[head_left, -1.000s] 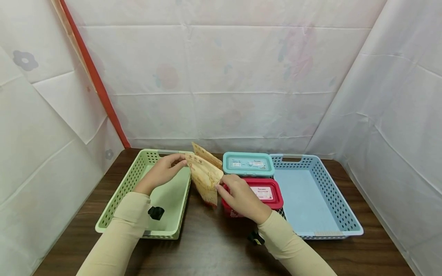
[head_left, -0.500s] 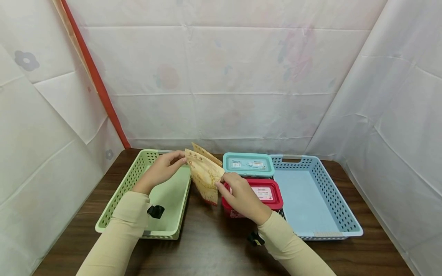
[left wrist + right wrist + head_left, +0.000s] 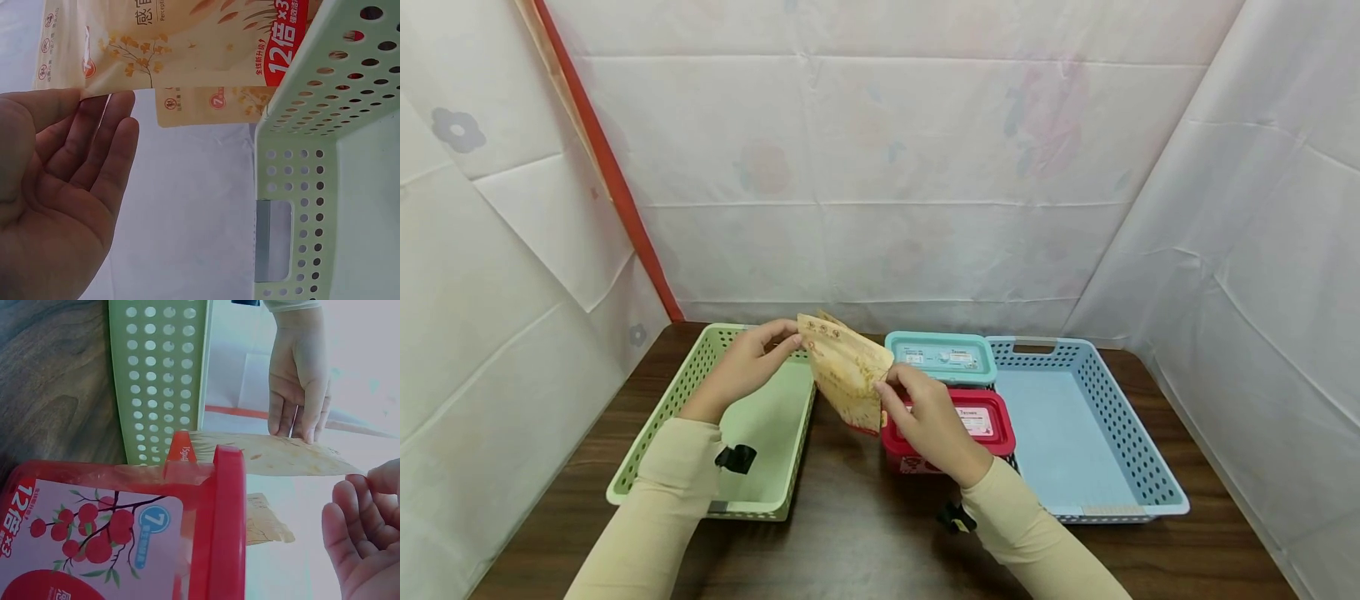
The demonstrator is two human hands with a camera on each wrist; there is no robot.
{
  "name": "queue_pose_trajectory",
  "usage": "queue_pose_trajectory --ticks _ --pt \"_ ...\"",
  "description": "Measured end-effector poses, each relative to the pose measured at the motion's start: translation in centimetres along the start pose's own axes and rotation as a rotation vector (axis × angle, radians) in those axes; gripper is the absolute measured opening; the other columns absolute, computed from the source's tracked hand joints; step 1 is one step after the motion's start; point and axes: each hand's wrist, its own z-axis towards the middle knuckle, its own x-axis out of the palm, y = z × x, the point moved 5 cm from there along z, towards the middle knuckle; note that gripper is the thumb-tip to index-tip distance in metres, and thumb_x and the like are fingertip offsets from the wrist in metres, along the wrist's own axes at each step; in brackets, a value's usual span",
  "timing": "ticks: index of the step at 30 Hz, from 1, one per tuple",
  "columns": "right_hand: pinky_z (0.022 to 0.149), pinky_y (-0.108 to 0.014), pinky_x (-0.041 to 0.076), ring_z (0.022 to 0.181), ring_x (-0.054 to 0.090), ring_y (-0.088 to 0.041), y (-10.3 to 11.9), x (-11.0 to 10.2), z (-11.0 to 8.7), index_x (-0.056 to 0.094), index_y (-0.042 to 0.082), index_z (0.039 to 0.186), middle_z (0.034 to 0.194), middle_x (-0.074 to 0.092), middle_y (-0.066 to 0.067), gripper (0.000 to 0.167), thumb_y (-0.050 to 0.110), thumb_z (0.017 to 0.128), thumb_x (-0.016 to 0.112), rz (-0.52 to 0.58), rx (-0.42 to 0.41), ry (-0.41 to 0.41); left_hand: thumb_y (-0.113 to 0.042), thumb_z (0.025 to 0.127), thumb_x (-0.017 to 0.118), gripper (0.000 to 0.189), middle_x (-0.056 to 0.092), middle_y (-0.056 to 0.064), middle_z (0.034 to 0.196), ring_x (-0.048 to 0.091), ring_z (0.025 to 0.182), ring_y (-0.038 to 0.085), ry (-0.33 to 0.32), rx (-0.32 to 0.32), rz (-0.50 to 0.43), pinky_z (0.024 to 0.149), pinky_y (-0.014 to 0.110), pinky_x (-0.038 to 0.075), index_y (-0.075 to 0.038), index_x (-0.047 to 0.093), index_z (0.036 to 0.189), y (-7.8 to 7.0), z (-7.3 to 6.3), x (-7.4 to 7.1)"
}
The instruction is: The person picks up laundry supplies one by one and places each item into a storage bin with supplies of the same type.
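Observation:
A beige printed pouch (image 3: 848, 367) is held up between my two hands over the gap between the green basket and the red lidded box (image 3: 1004, 429). My left hand (image 3: 741, 373) pinches its upper left corner, thumb against the fingers. At the upper right corner, my right hand (image 3: 928, 425) pinches the pouch close above the red box. The left wrist view shows plant drawings and a red label along the pouch's lower end. Behind it stands a second beige pouch (image 3: 212, 107), mostly hidden in the head view.
To the left is a green perforated basket (image 3: 647, 433). Behind the red box sits a teal lidded box (image 3: 917, 339), and a light blue basket (image 3: 1138, 433) stands on the right. All rest on a dark wooden table (image 3: 842, 533) in front of a white sheet (image 3: 865, 150).
The pouch has been raised a little and turned to face the head camera more, covering more of the second pouch. My left hand has shifted slightly up and left.

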Motion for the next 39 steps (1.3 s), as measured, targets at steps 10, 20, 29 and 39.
queue_pose_trajectory --ticks 10,20,29,39 --pt "0.068 -0.025 0.055 0.077 0.059 -0.008 -0.3 -0.5 0.3 0.062 0.012 0.098 0.088 0.061 0.006 0.005 0.011 0.098 0.067 0.106 0.046 -0.051 -0.037 0.105 0.054 0.037 0.067 0.006 0.119 0.063 0.106 0.025 -0.041 -0.026 -0.042 0.087 0.047 0.053 -0.012 0.064 0.129 -0.3 -0.3 -0.5" --pt "0.063 -0.028 0.055 0.070 0.063 -0.026 -0.2 -1.0 0.7 0.069 0.007 0.098 0.084 0.068 -0.004 0.006 0.004 0.093 0.072 0.271 0.143 -0.119 -0.039 0.103 0.057 0.040 0.069 0.006 0.119 0.063 0.107 0.022 -0.110 -0.033 -0.074 0.087 0.046 0.052 -0.010 0.066 0.130 -0.7 -0.7 -1.2" --pt "0.065 -0.024 0.056 0.072 0.065 -0.036 2.1 -2.2 1.4 0.068 -0.003 0.097 0.083 0.068 -0.017 0.008 -0.005 0.090 0.071 0.333 0.169 -0.163 -0.039 0.102 0.060 0.041 0.069 0.007 0.117 0.064 0.103 0.018 -0.134 -0.052 -0.152 0.083 0.035 0.054 -0.009 0.066 0.129 -0.4 -1.0 -1.5" --pt "0.065 -0.029 0.058 0.074 0.069 -0.032 2.2 -1.9 1.7 0.069 -0.004 0.099 0.087 0.071 -0.017 0.007 -0.004 0.092 0.070 0.307 0.182 -0.178 -0.043 0.100 0.061 0.046 0.069 0.008 0.117 0.064 0.104 0.016 -0.174 -0.107 -0.204 0.087 0.035 0.052 -0.009 0.065 0.131 -0.1 -1.6 -2.0"
